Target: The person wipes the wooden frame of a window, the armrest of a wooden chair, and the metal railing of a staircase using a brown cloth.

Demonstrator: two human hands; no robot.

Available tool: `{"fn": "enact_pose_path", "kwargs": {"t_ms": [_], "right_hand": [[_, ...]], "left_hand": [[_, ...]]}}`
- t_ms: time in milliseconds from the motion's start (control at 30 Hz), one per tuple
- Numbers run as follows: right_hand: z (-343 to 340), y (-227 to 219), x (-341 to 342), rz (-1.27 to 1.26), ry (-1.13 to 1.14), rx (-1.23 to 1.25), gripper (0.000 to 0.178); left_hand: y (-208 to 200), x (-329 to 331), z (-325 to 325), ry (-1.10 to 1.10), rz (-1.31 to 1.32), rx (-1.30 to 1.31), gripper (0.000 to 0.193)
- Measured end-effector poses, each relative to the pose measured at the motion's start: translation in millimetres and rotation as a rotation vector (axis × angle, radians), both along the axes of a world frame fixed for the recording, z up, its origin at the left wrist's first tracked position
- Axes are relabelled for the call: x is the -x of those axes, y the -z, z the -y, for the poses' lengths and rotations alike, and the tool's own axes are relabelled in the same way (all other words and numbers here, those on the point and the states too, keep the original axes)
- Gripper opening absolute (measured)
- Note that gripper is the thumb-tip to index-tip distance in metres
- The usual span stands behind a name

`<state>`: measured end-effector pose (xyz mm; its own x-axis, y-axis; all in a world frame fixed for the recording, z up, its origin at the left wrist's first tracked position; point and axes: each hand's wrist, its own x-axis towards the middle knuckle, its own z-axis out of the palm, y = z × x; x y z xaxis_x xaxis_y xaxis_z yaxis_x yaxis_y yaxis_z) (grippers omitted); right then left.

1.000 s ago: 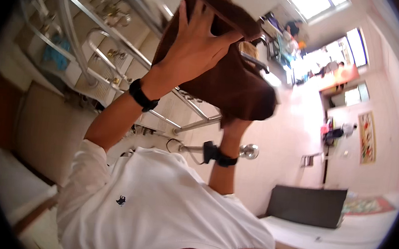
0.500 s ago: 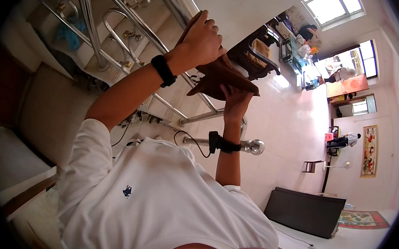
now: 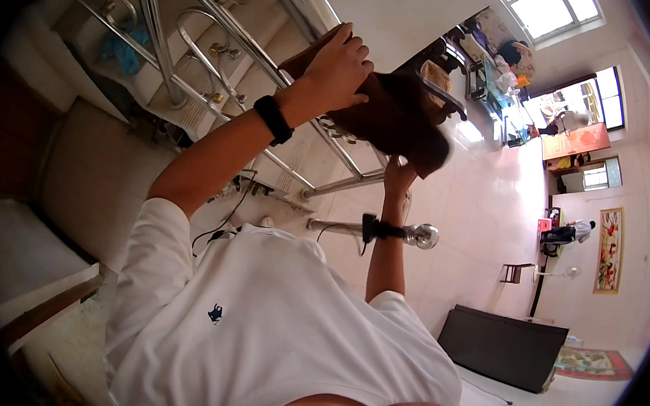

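A brown cloth stretches between my two hands in front of a shiny metal stair railing. My left hand, with a black band on its wrist, is closed over the cloth's upper left part, fingers curled on it. Lower and to the right, my right hand grips the cloth's lower edge; the hanging fabric hides part of its fingers. That wrist also wears a black device. The cloth is slightly blurred and its right end droops in a fold.
Stairs rise behind the railing at upper left, with a blue plastic bag. A metal post with a round knob stands beside my right forearm. Farther right are a dark flat panel, a small chair and people near a table.
The cloth has opened out, its right end swinging right and down. My right hand has shifted a little right and lower, while my left hand keeps its hold. The whole view has shifted slightly.
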<state>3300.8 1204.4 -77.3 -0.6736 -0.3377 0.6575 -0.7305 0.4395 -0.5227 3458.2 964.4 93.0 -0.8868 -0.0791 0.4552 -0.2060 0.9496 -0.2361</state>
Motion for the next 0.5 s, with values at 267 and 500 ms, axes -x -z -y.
{"fn": "enact_pose_path", "kwargs": {"t_ms": [267,500], "right_hand": [[20,-55,-37,0.188,-0.177,0.213,0.037],[113,-102,-44,-0.082,-0.475,-0.136,0.069]], "left_hand": [[5,6,-5,-0.062,0.092,0.019,0.060],[-54,-41,21,0.334,0.156,-0.832,0.040]]}}
